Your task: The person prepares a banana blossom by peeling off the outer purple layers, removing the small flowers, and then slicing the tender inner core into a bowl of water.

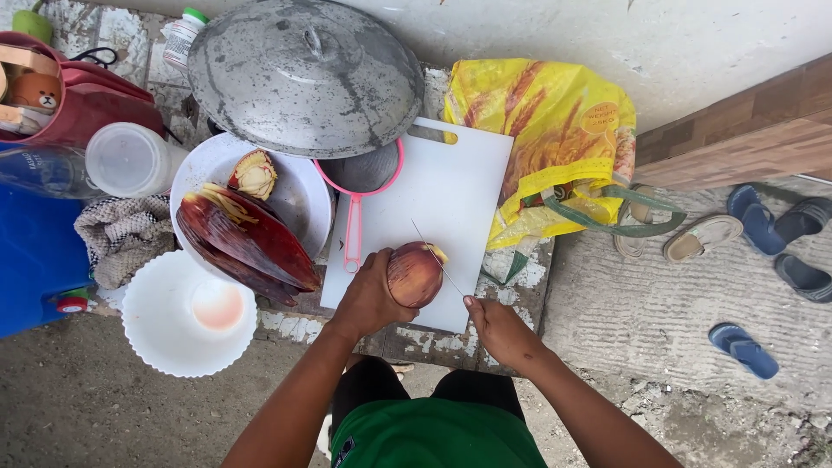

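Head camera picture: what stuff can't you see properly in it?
- Pot under the grey lid: the lid covers it, contents hidden.
- Knife handle: inside the right hand; only the thin blade shows.
- Banana blossom: its left side sits behind the left hand.
- Strainer bowl: partly under the lid.
- Yellow bag: contents hidden by the bag itself.
- Red bag: cut off by the left edge.
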